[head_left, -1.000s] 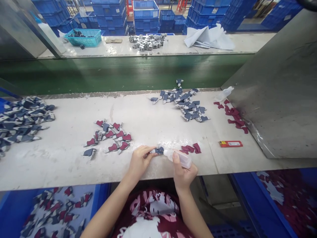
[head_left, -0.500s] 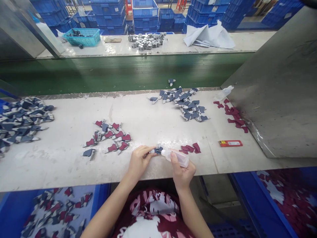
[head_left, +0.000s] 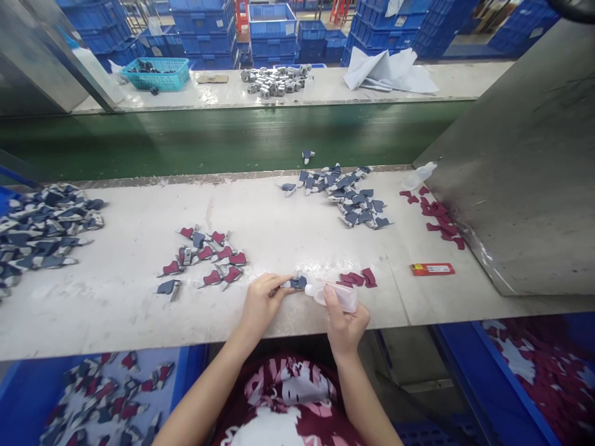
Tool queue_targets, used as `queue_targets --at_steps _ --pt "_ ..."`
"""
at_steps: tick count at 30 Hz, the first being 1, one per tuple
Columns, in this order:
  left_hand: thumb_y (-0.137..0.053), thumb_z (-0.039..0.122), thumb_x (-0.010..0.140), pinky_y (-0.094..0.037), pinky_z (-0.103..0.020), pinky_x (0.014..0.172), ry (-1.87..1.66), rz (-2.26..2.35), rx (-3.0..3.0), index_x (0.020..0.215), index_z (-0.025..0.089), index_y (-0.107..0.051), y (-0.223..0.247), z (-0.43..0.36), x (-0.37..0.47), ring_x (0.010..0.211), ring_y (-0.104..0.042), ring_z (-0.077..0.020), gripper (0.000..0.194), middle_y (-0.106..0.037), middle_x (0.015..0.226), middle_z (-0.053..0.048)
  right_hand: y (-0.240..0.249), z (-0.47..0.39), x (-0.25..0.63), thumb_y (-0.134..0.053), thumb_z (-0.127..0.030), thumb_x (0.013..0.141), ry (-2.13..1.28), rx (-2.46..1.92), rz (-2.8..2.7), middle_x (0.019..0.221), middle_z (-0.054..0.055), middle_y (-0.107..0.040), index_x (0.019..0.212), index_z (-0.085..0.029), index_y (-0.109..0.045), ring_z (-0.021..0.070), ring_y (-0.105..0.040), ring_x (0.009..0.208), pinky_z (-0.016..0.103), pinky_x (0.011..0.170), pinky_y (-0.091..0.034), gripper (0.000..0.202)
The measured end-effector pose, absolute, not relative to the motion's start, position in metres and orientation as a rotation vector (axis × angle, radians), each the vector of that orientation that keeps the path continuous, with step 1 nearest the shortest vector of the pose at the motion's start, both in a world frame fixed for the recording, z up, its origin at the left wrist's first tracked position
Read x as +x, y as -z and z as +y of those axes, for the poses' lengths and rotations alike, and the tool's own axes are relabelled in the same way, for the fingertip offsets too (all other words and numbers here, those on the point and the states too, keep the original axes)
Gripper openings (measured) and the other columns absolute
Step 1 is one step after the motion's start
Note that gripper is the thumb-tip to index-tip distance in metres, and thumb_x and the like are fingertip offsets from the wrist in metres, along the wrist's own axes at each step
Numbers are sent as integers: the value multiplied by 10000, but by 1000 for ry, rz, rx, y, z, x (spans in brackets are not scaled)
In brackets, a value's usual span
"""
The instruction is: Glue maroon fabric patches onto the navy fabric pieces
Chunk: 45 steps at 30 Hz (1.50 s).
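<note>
Near the table's front edge, my left hand (head_left: 261, 303) pinches a small dark blue and grey part (head_left: 297, 282) between thumb and fingers. My right hand (head_left: 346, 319) is wrapped round a translucent squeeze bottle (head_left: 335, 296), whose white tip points left at the part, a little apart from it. Several loose dark red pieces (head_left: 357, 278) lie just beyond the bottle. To the left of my hands is a group of grey parts with dark red faces (head_left: 223, 252), with a few blue-faced ones among them.
Blue-faced parts form a pile (head_left: 357, 197) beyond my hands and a larger one (head_left: 41, 229) at far left. A red packet (head_left: 432, 269), dark red pieces (head_left: 439, 214) and another bottle (head_left: 419, 176) lie right, beside a metal panel (head_left: 525, 161). A green belt (head_left: 209, 139) runs behind.
My right hand and the bottle have moved slightly right, away from the part. My left hand has hardly moved. The single part on the green belt has shifted left.
</note>
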<state>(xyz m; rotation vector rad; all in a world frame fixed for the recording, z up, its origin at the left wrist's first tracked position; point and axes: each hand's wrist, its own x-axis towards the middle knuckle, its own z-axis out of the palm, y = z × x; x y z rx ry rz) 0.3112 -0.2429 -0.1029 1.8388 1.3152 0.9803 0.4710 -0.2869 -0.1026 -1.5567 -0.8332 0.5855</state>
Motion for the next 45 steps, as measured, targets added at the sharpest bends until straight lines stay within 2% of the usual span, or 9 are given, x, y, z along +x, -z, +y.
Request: queue_targets --at_steps 10,17,23,26,30,34,39,43,45 --pt "-699 237 909 -519 -281 671 -954 1330 1834 1021 224 -798 101 -243 311 711 -649 -178 150 -751 793 -41 100 -292 485 -702 -518 814 -407 -1634 -892 551 47 -677 632 -158 -702 211 -644 512 300 495 -487 403" --pt "-715 220 888 -529 -274 638 -878 1354 1848 1018 206 -790 96 -243 312 646 -637 -162 151 -743 789 -38 105 -293 492 -735 -478 803 -338 -1540 -849 793 112 -752 826 -141 -734 261 -719 718 353 637 -565 337" --pt "-773 324 824 -563 -413 907 -759 1409 2102 1170 218 -727 64 -231 291 1054 -684 -284 364 -720 1131 -109 99 -274 504 -825 -424 718 -533 -1419 -618 856 62 -706 953 -161 -628 228 -715 703 327 615 -568 404" --pt "-724 422 856 -555 -435 921 -736 1388 2225 1238 228 -684 34 -189 281 1081 -671 -292 430 -703 1189 -113 96 -263 505 -837 -388 702 -662 -1367 -696 874 62 -730 935 -203 -536 256 -745 814 320 662 -575 423" --pt "-640 401 911 -512 -414 967 -675 1524 2334 1188 184 -685 9 -85 292 1098 -646 -286 355 -712 1175 -114 96 -249 497 -804 -357 732 -731 -1357 -899 1116 141 -756 1037 -221 -531 293 -715 1095 395 859 -582 431" --pt "-614 317 906 -470 -428 984 -509 1850 2266 1225 116 -644 19 18 318 1115 -616 -326 378 -706 1148 -174 96 -244 489 -765 -373 776 -760 -1433 -1112 1117 122 -766 1111 -214 -605 278 -730 1076 426 914 -592 404" --pt "-604 280 908 -474 -453 954 -470 1892 2232 1326 105 -598 48 77 336 1102 -615 -337 453 -712 1148 -190 92 -253 507 -778 -429 786 -583 -1417 -1334 1241 117 -715 1304 -215 -583 277 -680 1161 428 968 -567 594" --pt "-496 160 938 -463 -450 988 -499 1869 2231 1241 76 -670 55 86 335 1136 -619 -325 359 -715 1177 -175 96 -263 544 -608 -459 931 -280 -1666 -1240 1106 104 -730 1155 -220 -698 273 -647 1075 446 921 -541 339" --pt "-449 106 930 -461 -448 1004 -526 1846 2243 1200 76 -696 53 85 334 1152 -619 -323 367 -724 1177 -155 101 -265 562 -565 -517 945 -189 -1834 -1171 1010 108 -731 1076 -219 -741 285 -620 1001 450 872 -521 370"
